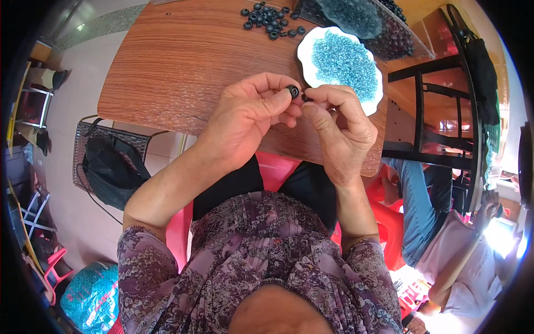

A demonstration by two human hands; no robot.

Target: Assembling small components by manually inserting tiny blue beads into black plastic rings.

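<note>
Above the front part of the wooden table (pixel 167 72), my left hand (pixel 239 119) pinches a small black round part with a hole in its middle (pixel 294 91) between thumb and forefinger. Close beside it, my right hand (pixel 346 133) has thumb and forefinger pressed together on a tiny dark piece (pixel 305 98), whose kind is too small to make out. The two sets of fingertips nearly meet. Just beyond my right hand stands a white scalloped plate (pixel 305 53) heaped with small clear bluish ring-like pieces (pixel 345 64). Several loose black round parts (pixel 272 21) lie at the table's far side.
A transparent container (pixel 389 33) with clear and black pieces stands behind the plate. Left of the table is a chair with a black bag (pixel 114 167). To the right are a dark metal frame (pixel 417 111) and another seated person (pixel 456 256). A teal bundle (pixel 92 295) sits at lower left.
</note>
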